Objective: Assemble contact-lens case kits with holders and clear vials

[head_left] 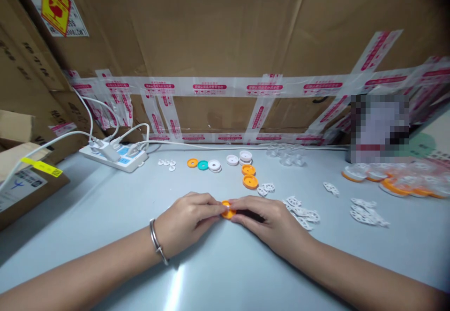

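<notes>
Between my two hands, low over the table, is an orange round plastic piece [228,214], like a shallow dish, with something small and pale at its middle. My left hand [193,215] pinches its left side. From the right, my right hand [269,215] grips it with thumb and fingers. Just beyond lie more orange dishes [250,182] and white round dishes [232,160]. Small white openwork plastic pieces [266,188] lie close to my right hand. The fingertips partly cover the held piece.
Farther back are an orange ring [192,163], a teal ring [203,165], small white pegs [166,163] and clear plastic caps [291,157]. White cut-out parts [367,212] and wrapped orange-white discs [401,179] lie right. A power strip [114,155] stands left, before a large carton [211,29].
</notes>
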Demonstrator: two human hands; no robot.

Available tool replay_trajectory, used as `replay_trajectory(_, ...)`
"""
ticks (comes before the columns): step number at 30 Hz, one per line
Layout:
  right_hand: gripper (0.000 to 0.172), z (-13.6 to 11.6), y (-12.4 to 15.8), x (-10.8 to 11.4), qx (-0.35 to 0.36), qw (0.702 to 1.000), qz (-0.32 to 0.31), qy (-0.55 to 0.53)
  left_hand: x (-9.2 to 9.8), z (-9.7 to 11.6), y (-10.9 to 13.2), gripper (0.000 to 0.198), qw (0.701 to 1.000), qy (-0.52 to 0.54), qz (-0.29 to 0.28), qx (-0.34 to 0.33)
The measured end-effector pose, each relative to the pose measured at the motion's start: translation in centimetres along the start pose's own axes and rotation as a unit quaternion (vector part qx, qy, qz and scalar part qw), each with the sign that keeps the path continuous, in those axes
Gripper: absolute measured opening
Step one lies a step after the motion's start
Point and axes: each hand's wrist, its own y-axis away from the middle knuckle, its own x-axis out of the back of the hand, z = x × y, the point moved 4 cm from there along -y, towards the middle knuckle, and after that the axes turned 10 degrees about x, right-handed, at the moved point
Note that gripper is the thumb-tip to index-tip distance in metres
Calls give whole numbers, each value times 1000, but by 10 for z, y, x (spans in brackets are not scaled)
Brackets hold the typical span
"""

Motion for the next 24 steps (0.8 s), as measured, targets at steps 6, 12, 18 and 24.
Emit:
replay_trajectory(6,18,-1,-2,-1,36,999,8,6,0,1,-1,29,1000,-16,2,-9)
replay_trajectory(12,20,-4,-2,-1,52,998,3,36,-2,6,0,30,998,-51,-1,-28)
replay_trajectory(18,17,-6,-2,-1,45,998,3,32,9,3,-1,29,998,-29,-57,-10)
replay_trajectory(24,13,-3,-2,0,6,1000,30,2,52,-12,-2,13,984,-47,-152,85)
